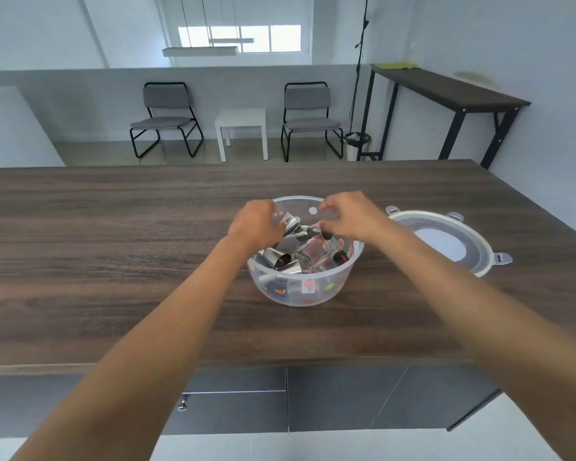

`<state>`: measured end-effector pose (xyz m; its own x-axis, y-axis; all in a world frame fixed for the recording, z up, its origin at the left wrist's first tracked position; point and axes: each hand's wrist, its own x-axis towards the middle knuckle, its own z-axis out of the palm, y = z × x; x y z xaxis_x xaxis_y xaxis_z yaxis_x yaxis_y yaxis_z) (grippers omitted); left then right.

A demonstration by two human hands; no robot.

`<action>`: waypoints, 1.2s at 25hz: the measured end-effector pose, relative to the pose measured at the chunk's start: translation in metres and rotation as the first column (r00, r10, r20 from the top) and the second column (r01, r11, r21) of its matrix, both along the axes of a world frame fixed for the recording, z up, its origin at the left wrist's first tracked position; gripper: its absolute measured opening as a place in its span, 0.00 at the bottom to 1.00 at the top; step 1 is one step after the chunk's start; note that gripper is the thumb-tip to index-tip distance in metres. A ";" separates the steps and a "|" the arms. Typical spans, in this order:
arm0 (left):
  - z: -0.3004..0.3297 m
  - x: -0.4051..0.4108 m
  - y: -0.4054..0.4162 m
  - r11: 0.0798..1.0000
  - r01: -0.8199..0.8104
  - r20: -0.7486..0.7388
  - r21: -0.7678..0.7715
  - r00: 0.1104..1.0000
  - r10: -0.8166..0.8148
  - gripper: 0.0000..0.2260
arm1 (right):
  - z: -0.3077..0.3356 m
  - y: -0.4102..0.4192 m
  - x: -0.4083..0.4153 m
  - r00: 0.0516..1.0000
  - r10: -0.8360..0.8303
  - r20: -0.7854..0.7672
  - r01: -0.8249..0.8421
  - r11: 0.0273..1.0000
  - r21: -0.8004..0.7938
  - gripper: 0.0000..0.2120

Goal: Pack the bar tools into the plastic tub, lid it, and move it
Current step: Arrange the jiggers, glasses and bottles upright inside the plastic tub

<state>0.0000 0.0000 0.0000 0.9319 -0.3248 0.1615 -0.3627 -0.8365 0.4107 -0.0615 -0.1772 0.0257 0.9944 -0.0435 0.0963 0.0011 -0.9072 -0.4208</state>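
A clear round plastic tub [326, 281] with fruit stickers stands on the dark wooden counter. Inside lie several bar tools: steel jiggers [276, 257] and a clear measuring glass [313, 252]. My left hand [255, 222] reaches over the tub's left rim, fingers closed on a steel jigger [291, 224]. My right hand [350, 214] hovers over the far right rim, its fingertips pinching a dark-ended steel jigger [315, 231]. The tub's clear lid [446, 242] with side clips lies flat on the counter to the right, apart from the tub.
The wooden counter [113, 247] stretches wide to the left and front. Beyond it stand two grey chairs [167, 118], a small white table [241, 129], a bin [356, 146] and a tall dark side table [446, 94].
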 end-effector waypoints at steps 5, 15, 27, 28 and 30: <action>-0.004 0.016 -0.014 0.990 0.064 -0.095 0.125 0.994 -0.052 0.23 | -0.004 0.010 0.018 0.989 -0.058 -0.137 0.023 0.969 -0.246 0.22; -0.008 0.022 -0.016 0.969 0.056 -0.031 0.240 0.998 -0.050 0.16 | -0.009 0.009 0.025 0.988 -0.080 -0.131 0.054 0.981 -0.187 0.18; 0.017 0.007 0.020 0.958 0.065 -0.012 -0.281 0.997 -0.071 0.20 | -0.003 0.027 0.041 0.997 -0.053 -0.050 0.045 0.985 -0.165 0.09; 0.019 0.005 0.024 0.954 0.064 -0.007 -0.293 0.998 -0.069 0.19 | -0.005 0.029 0.042 0.998 -0.047 -0.041 0.039 0.982 -0.185 0.09; 0.021 0.003 0.031 0.947 0.065 -0.002 -0.315 0.998 -0.070 0.18 | -0.008 0.030 0.045 0.999 -0.037 -0.007 0.035 0.974 -0.224 0.09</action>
